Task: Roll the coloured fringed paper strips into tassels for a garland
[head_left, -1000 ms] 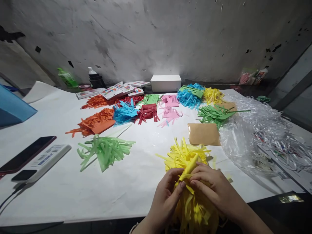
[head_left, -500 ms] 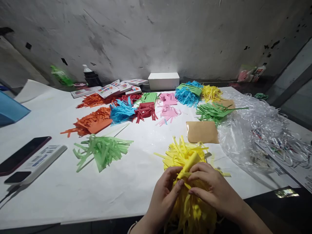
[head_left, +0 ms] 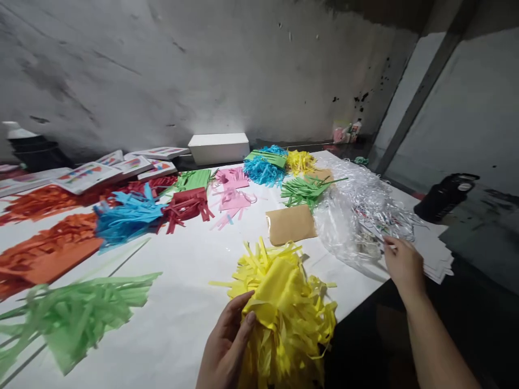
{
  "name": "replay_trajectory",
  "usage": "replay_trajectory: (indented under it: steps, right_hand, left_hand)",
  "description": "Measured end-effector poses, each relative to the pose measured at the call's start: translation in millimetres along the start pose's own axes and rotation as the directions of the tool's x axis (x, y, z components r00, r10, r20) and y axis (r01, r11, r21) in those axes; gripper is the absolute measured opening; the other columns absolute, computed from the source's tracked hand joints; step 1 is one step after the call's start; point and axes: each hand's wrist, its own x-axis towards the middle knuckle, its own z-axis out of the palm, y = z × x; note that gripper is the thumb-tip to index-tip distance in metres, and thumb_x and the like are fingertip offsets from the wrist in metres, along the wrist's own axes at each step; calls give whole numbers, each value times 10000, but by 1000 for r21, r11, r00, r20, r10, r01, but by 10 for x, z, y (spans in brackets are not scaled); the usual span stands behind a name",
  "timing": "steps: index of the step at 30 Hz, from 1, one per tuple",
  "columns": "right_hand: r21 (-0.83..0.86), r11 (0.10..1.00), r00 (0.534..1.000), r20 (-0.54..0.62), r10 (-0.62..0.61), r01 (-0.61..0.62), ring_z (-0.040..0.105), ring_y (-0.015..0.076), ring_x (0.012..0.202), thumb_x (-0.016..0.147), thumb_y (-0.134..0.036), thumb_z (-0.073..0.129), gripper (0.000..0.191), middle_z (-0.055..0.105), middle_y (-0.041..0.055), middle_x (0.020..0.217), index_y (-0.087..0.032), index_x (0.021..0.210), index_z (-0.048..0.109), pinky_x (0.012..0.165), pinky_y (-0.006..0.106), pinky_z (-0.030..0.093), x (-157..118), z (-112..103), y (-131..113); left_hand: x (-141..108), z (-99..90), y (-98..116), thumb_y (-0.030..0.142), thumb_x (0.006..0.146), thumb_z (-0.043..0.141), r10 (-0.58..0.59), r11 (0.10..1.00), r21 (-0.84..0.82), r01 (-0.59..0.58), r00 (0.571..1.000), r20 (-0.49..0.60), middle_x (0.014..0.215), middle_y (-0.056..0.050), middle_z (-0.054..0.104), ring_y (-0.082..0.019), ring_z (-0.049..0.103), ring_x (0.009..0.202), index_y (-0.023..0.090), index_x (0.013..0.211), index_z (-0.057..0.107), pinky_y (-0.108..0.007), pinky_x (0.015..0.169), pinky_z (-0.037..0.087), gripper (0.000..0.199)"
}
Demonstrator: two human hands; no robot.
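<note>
My left hand (head_left: 232, 337) pinches the folded edge of a bundle of yellow fringed tissue paper (head_left: 284, 310) at the table's front edge. Its strips spread out both behind the fold and down toward me. Away to the right, my right hand (head_left: 405, 267) reaches to the near side of a heap of white strings (head_left: 365, 189) and clear plastic (head_left: 336, 224). The thumb and fingers are drawn together there; what lies between them is too small to make out. A brown paper packet (head_left: 291, 224) rests just behind the yellow bundle.
On the white-covered table lie fringed paper bundles: light green (head_left: 81, 316), orange (head_left: 60, 251), blue (head_left: 130, 213), dark red (head_left: 188, 208) and pink (head_left: 233, 197). Printed packets (head_left: 93, 173) and a white box (head_left: 219, 148) stand along the wall. A black bottle (head_left: 444, 197) is at the far right.
My right hand has left the yellow tissue paper and moved right to the strings and plastic. My left hand stays on the paper, whose fold now lies flatter. The view has turned right.
</note>
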Motion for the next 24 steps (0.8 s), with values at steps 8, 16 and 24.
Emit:
replay_trajectory:
  steps: [8, 16, 24]
  right_hand:
    - [21, 986, 890, 426, -160, 167, 667, 224, 832, 704, -127, 558, 221, 697, 90, 848, -158, 824, 742, 784, 331, 524, 278, 206, 247]
    - [-123, 985, 968, 232, -93, 124, 692, 359, 828, 835, -324, 478, 330, 744, 182, 942, -150, 907, 750, 702, 475, 514, -80, -172, -33]
    - [346, 609, 643, 22, -765, 713, 718, 223, 743, 893, -145, 616, 252, 764, 71, 887, -163, 1137, 678, 689, 356, 545, -1493, -255, -1713]
  left_hand:
    - [0, 66, -9, 541, 802, 745, 25, 999, -42, -22, 998, 59, 1170, -75, 726, -275, 656, 1122, 212, 1126, 692, -326, 939, 541, 465]
    - [-51, 120, 0, 457, 857, 720, 85, 991, -106, -76, 993, 85, 1108, -70, 729, -242, 676, 1025, 216, 1118, 688, -313, 888, 546, 356]
    - [-114, 188, -34, 407, 878, 708, 186, 977, -128, -170, 975, 126, 1139, -80, 715, -252, 651, 1099, 237, 1132, 687, -320, 925, 538, 306]
